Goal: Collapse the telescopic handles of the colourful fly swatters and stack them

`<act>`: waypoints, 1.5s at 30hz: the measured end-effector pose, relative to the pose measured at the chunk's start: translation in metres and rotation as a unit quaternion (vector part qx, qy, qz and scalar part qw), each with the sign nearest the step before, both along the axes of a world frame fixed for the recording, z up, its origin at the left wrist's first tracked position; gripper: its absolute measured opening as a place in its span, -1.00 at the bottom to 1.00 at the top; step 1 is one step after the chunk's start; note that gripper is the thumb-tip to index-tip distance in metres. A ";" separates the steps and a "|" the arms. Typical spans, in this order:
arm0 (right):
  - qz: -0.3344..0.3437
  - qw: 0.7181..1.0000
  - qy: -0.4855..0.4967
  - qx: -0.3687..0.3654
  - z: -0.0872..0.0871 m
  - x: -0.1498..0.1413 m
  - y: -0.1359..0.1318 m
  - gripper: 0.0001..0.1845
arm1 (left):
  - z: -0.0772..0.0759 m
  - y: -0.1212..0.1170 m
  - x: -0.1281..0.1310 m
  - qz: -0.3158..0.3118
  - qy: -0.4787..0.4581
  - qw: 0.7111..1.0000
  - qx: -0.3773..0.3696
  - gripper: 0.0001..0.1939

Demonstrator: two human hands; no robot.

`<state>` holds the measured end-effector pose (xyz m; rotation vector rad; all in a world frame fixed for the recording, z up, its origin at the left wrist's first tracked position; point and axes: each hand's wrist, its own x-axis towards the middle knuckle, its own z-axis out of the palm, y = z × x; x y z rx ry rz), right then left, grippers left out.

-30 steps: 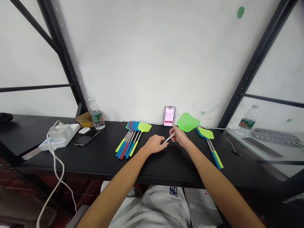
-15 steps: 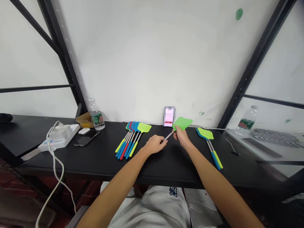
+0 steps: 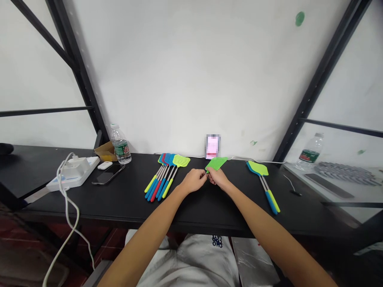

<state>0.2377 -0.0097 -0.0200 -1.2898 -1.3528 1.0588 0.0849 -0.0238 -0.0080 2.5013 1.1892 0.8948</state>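
- Fingers [image 3: 206,178] of both hands curl closed, pinching the base of a green fly swatter [image 3: 216,163], its handle hidden by them.
- The swatter's head lies low, just above a black tabletop [image 3: 227,211], in front of a white wall [image 3: 191,71] and a black metal upright [image 3: 321,79].
- Left hand [image 3: 194,181] and right hand [image 3: 219,178] meet palm-down, forearms angled inward.
- Left of the swatter: a bunched row of fly swatters [image 3: 164,179]; right: a blue-and-yellow pair of fly swatters [image 3: 263,183].
- Behind it: a phone [image 3: 212,146], its screen blurred.
- Far left of it: a water bottle [image 3: 120,145], its green label unreadable.
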 end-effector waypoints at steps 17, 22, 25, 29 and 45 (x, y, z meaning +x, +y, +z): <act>0.029 0.999 0.030 0.017 0.001 0.000 0.002 -0.68 | 0.003 0.001 0.001 -0.025 -0.057 0.998 -0.029 -0.68; 0.047 0.997 0.032 0.050 0.004 0.003 0.002 -0.67 | 0.001 0.005 0.002 -0.033 -0.081 0.996 -0.017 -0.68; 0.061 0.995 0.045 0.062 0.005 0.004 0.002 -0.67 | 0.000 0.007 0.003 -0.034 -0.094 0.995 -0.012 -0.70; 0.085 0.989 0.068 0.103 0.007 0.004 0.002 -0.65 | 0.000 0.009 0.005 -0.038 -0.116 0.992 -0.029 -0.67; 0.131 0.969 0.172 0.116 0.014 0.010 0.001 -0.58 | 0.004 0.005 0.008 -0.166 -0.324 0.872 -0.327 -0.61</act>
